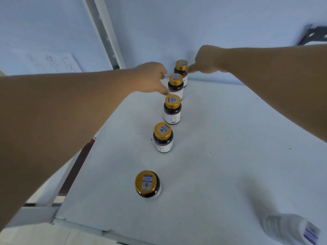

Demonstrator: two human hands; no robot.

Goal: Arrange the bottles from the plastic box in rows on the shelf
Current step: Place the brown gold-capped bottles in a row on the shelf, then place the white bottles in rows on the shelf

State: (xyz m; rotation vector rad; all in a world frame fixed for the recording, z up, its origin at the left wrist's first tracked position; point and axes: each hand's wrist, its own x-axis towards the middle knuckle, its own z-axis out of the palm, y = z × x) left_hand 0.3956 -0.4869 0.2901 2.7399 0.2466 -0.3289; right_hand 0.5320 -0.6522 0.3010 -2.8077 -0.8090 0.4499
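Observation:
Several dark bottles with gold caps stand upright in one line on the white shelf (221,138), running from front to back. The nearest bottle (147,184) is at the front, then one more (163,137), a third (172,109), a fourth (175,85) and the farthest (181,68) by the back wall. My left hand (152,77) has curled fingers, and a fingertip touches the left side of the fourth bottle. My right hand (205,60) touches the right side of the farthest bottle with a fingertip. Neither hand wraps around a bottle. The plastic box is out of view.
A white bottle with a barcode label (290,227) lies blurred at the front right corner. A white shelf upright (106,36) rises at the back left. A dark metal bracket (313,35) shows at the back right. The shelf's front edge (106,230) runs along the bottom.

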